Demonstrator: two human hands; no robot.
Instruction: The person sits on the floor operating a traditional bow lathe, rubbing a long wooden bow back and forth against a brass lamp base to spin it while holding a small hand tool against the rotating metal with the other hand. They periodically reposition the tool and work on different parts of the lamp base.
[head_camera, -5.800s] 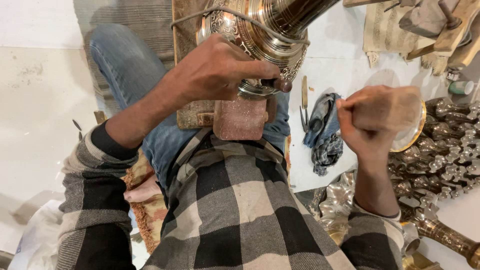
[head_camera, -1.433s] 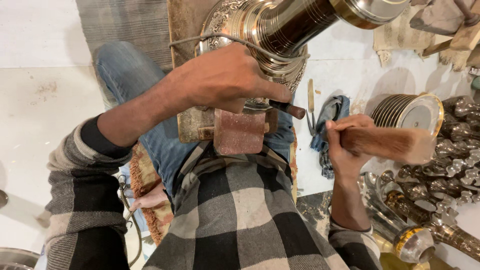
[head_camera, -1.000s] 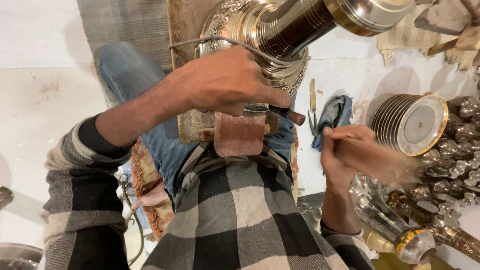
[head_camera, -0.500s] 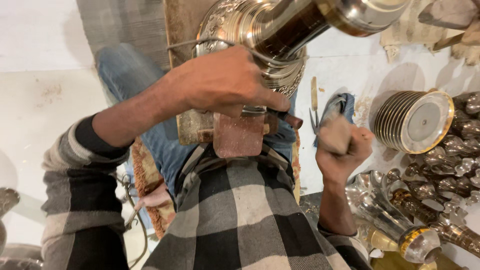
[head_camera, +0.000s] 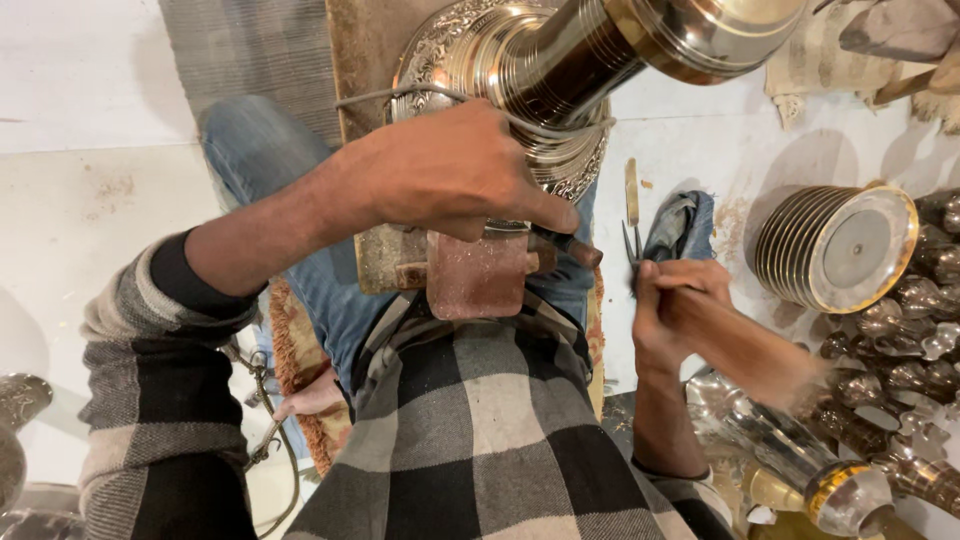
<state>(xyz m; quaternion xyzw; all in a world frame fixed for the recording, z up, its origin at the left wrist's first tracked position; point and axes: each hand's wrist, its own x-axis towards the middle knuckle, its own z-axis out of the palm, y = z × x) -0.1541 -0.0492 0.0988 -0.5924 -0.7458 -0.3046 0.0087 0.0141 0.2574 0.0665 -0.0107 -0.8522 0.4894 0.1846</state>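
A large ornate metal vessel with an embossed rim lies tilted over my lap, resting on a reddish wooden block. My left hand presses on its rim and pinches a small dark punch that points right. A thin wire runs over the vessel by my knuckles. My right hand is beside my right knee, fisted around the handle of a wooden mallet. The mallet is blurred and stretches down to the right, apart from the punch.
A ribbed metal cup lies on its side at the right, by a heap of embossed silver pieces. Pliers and a blue cloth lie on the white floor near my right hand. Polished metal tubes lie at the lower right.
My right hand has swung the mallet from out at the right in toward the punch, and it now trails down to the right. My left hand has stayed on the vessel's rim.
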